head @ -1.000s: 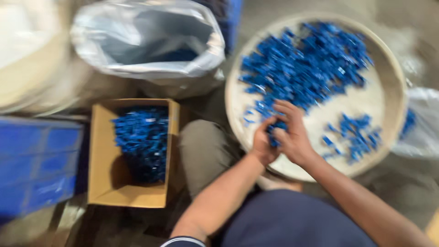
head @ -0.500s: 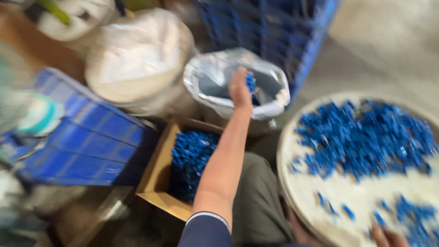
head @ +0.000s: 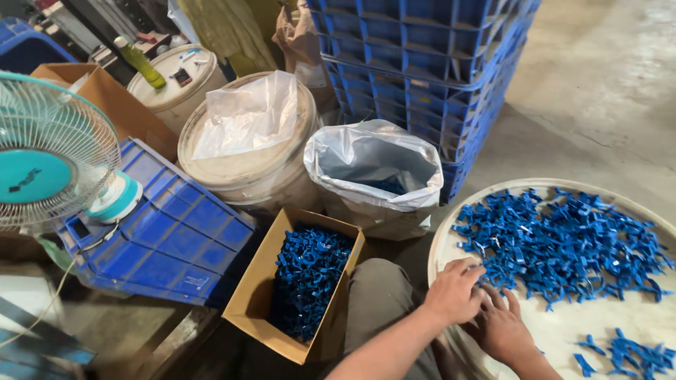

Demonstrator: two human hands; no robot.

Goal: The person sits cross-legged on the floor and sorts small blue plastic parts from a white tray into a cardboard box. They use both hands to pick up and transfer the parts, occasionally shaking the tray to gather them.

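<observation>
My left hand (head: 454,290) rests palm down on the near left rim of a round cream tray (head: 451,243), its fingertips touching the edge of a big heap of small blue plastic parts (head: 563,243). Just right of it and partly tucked under it, my right hand (head: 503,327) lies flat on the tray with fingers spread. I see nothing gripped in either hand. A smaller cluster of blue parts (head: 627,352) lies at the tray's near right.
A cardboard box (head: 257,295) of blue parts stands by my knee. Behind it are a plastic-lined sack (head: 373,165) holding a few blue parts, two lidded drums (head: 239,158), stacked blue crates (head: 429,56), a tilted blue crate (head: 169,239) and a fan (head: 42,155) at left.
My left hand, which was reaching over the plastic-lined sack half a second ago, has come back to the tray beside my right hand. My view has swung left and steadied.
</observation>
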